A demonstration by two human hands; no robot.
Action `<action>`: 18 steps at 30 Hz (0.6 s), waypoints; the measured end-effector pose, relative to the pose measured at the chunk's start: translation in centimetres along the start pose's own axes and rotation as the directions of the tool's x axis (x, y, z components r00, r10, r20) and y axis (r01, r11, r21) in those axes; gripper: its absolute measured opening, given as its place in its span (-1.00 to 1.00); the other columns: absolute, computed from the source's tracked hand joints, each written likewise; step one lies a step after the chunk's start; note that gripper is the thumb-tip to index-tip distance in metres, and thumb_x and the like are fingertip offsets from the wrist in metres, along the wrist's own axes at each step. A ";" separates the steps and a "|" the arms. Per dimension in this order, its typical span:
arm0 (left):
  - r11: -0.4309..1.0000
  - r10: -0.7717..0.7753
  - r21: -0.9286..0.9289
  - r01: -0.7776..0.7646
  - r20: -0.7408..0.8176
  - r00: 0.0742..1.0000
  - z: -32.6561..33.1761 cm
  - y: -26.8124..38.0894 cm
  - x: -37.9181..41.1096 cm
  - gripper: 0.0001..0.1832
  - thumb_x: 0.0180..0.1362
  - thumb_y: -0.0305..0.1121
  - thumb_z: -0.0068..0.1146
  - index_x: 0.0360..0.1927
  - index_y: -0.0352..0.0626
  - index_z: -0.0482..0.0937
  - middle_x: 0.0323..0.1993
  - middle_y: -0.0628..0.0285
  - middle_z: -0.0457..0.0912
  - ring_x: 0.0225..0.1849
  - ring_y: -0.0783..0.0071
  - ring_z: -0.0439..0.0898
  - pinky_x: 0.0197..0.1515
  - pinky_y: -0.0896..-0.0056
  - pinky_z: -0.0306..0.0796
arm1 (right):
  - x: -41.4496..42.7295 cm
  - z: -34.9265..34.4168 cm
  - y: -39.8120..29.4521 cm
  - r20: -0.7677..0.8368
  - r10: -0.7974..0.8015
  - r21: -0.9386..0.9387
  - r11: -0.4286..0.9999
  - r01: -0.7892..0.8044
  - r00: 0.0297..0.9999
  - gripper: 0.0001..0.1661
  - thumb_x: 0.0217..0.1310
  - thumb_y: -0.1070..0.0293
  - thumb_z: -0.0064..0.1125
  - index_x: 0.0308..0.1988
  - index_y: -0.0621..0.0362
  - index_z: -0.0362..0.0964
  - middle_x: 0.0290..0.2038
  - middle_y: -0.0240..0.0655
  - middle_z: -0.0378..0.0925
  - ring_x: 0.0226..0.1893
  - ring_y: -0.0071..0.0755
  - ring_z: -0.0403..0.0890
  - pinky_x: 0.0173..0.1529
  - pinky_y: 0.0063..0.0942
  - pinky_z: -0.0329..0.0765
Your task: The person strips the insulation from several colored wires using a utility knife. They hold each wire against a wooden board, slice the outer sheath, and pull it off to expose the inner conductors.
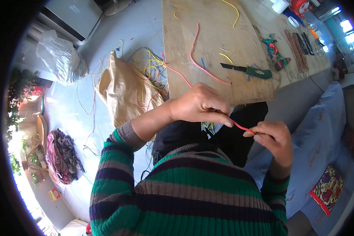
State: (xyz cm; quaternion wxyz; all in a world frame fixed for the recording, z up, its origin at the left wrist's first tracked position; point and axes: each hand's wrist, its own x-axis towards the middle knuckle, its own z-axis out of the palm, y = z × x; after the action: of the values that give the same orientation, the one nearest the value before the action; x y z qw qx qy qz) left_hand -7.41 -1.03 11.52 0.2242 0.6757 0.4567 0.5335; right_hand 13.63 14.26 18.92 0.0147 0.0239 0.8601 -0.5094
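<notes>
A short stretch of red insulated wire point(240, 126) runs between my two hands above my lap. My left hand point(199, 103) grips it with thumb and curled fingers. My right hand point(271, 138) pinches its other end between thumb and forefinger; that tip is hidden by the fingers. Beyond my left hand, red wire point(177, 72) trails over the left edge of a wooden board point(180, 35); whether it is the same length I cannot tell. A separate curved red wire point(191, 56) lies on the board, left of a green-handled knife point(258, 72) with a dark blade.
Yellow and blue wires point(150, 62) lie tangled on the floor beside a tan sack point(122, 82). Bare copper-coloured wires point(295, 48) rest on the table at right, near a green-and-red bundle point(273, 48). A sofa with a pale cover point(318, 124) stands at my right.
</notes>
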 end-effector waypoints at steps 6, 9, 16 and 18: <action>0.947 -0.202 0.244 0.209 -0.051 0.978 -1.5 0.3 -0.2 -0.76 0.18 -0.22 0.15 -0.35 -0.21 0.58 -0.56 0.10 0.55 -0.51 0.21 0.57 -0.46 0.31 0.38 | 1.7 -1.7 1.4 -0.167 0.262 0.275 0.938 -0.210 0.951 -0.72 0.31 0.28 0.01 -0.28 0.27 0.55 -0.64 -0.57 0.29 -0.61 -0.72 0.21 -0.53 -0.65 0.15; 0.858 -0.185 0.477 0.189 -0.055 0.981 -1.7 0.6 -0.6 -0.82 0.20 -0.28 0.09 -0.27 -0.16 0.55 -0.53 0.06 0.56 -0.44 0.05 0.57 -0.43 0.21 0.43 | 1.8 -3.0 2.5 -0.201 0.295 0.349 0.913 -0.213 0.934 -0.66 0.31 0.24 0.01 -0.27 0.34 0.52 -0.69 -0.61 0.11 -0.66 -0.76 0.06 -0.58 -0.62 -0.06; 0.761 -0.391 0.557 0.333 -0.016 0.920 -0.2 -0.7 -1.8 -0.79 0.24 -0.24 0.02 -0.20 -0.15 0.54 -0.62 0.10 0.53 -0.54 0.15 0.56 -0.47 0.26 0.44 | 4.1 -4.9 4.7 -0.105 0.271 0.154 0.955 -0.254 0.957 -0.67 0.29 0.20 0.08 -0.20 0.28 0.55 -0.58 -0.57 0.30 -0.55 -0.74 0.23 -0.49 -0.63 0.20; 0.766 -0.628 0.272 0.583 0.123 0.768 -0.5 0.9 -1.5 -0.75 0.30 -0.22 -0.04 -0.18 -0.16 0.54 -0.64 0.14 0.53 -0.60 0.25 0.55 -0.49 0.32 0.43 | 4.6 -6.2 5.5 -0.050 0.326 0.165 0.935 -0.314 0.944 -0.66 0.28 0.20 0.09 -0.20 0.27 0.55 -0.56 -0.54 0.34 -0.53 -0.74 0.25 -0.45 -0.63 0.24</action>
State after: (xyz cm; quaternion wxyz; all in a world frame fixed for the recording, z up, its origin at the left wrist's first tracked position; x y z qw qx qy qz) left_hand -7.57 -2.89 11.67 0.3556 0.5628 0.6808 0.3055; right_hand 9.38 22.42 16.88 0.0627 0.1841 0.8026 -0.5639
